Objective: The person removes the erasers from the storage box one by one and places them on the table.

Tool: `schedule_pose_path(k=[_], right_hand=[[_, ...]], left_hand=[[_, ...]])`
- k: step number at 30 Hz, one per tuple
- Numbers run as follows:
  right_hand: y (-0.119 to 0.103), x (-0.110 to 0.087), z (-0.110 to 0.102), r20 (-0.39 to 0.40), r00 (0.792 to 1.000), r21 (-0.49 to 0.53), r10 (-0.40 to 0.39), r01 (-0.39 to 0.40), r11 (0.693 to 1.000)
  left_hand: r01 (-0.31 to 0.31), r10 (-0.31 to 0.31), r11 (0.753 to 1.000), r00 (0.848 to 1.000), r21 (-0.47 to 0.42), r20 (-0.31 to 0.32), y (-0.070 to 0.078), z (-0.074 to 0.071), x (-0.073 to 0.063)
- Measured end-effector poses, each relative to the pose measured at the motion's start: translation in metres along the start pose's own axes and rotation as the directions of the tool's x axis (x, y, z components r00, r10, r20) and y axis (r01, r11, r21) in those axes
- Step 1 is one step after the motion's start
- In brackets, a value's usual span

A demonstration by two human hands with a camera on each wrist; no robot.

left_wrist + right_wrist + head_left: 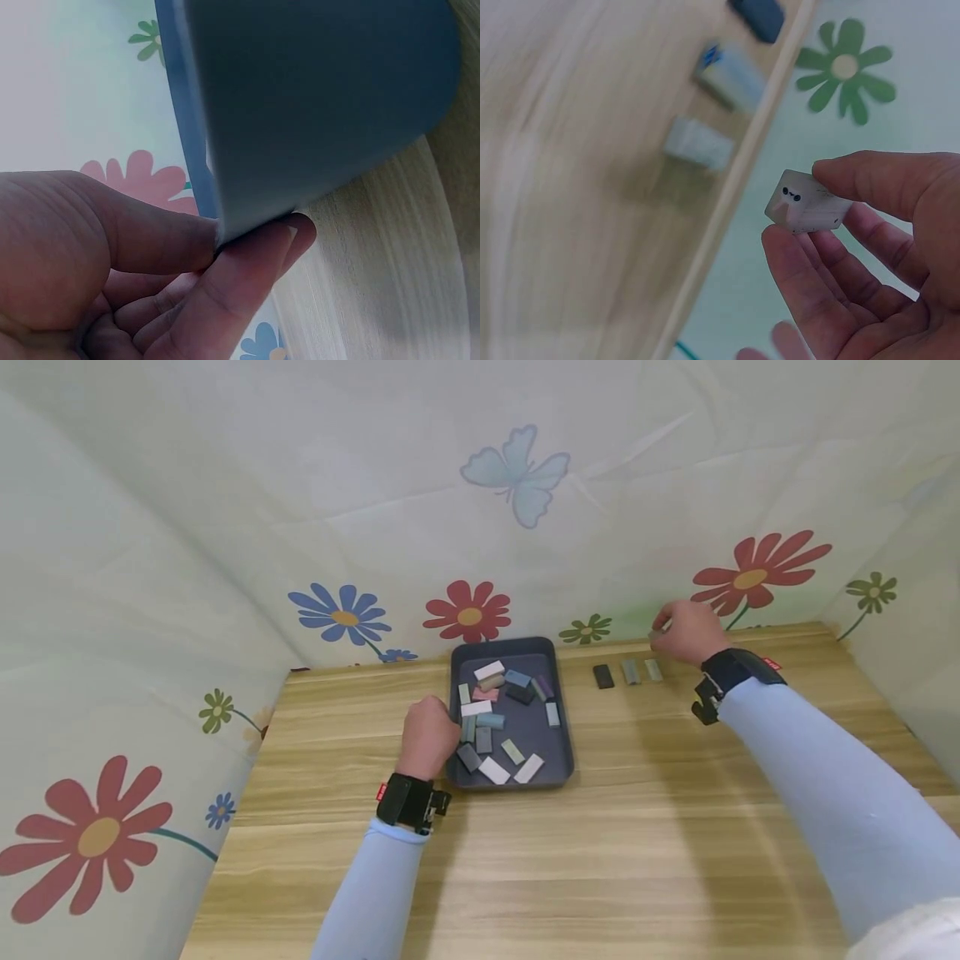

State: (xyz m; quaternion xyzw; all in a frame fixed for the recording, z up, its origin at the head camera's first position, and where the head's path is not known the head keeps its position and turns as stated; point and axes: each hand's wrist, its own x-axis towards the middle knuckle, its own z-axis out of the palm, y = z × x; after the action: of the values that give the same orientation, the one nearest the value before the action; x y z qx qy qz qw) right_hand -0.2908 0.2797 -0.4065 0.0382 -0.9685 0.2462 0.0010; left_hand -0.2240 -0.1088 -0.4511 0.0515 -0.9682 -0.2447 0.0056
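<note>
My left hand is at the left side of a dark grey tray. In the left wrist view, its thumb and fingers pinch the tray's wall. Several small oblong blocks, white, blue, grey, pink and dark, lie loose in the tray. My right hand is raised at the table's back edge, pinching a small whitish block with a tiny printed face. Left of that hand, a dark block, a grey block and a pale block lie in a row.
The wooden table ends at a light cloth backdrop printed with flowers and a butterfly. Cloth walls also rise at the left and right. Both wrists wear black straps with small cameras.
</note>
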Motion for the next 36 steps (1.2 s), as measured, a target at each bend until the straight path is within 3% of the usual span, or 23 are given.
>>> schedule_pose_path(k=[8, 16, 36], right_hand=[[0.031, 0.001, 0.007, -0.014, 0.999, -0.001, 0.034, -0.034, 0.999], [0.048, 0.004, 0.018, 0.006, 0.996, -0.02, 0.087, -0.087, 0.996], [0.048, 0.002, 0.029, 0.029, 0.995, -0.043, 0.097, -0.096, 0.994]], left_hand=[[0.006, -0.006, 1.0, 1.0, -0.01, 0.002, 0.0, 0.0, -0.001], [0.008, -0.008, 1.0, 1.0, -0.012, 0.001, -0.001, 0.0, 0.0], [-0.006, 0.006, 1.0, 1.0, 0.004, 0.005, -0.001, 0.0, 0.001]])
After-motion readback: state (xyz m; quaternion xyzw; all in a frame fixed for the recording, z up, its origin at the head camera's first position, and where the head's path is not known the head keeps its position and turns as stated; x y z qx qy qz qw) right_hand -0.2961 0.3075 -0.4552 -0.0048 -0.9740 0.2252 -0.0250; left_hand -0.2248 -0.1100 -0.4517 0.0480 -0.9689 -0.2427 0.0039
